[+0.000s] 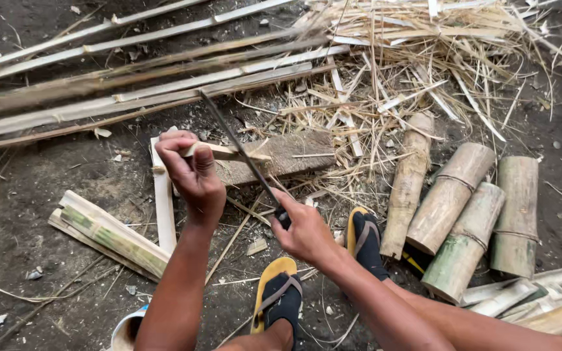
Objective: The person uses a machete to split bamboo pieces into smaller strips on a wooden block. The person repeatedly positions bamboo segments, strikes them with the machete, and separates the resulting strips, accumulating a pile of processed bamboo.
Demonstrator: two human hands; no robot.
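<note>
**Splitting a bamboo strip on a wooden block**

Seen from the head camera: a thin pale bamboo strip (219, 151) lies across a weathered wooden block (281, 158) on dark earth. Long split bamboo slats (131, 97) stretch behind, dry shavings (424, 52) beyond, cut bamboo sections (463, 208) to the right. The left hand (193, 175) is closed, pinching the strip. The right hand (304, 231) grips a long dark blade (239, 146) resting against the strip.

Four bamboo logs (463, 214) lie side by side at right. Long split strips (131, 91) lie far left. A shavings pile (424, 52) lies far right. Short split pieces (108, 237) lie near left. Yellow sandals (281, 292) sit near centre.
</note>
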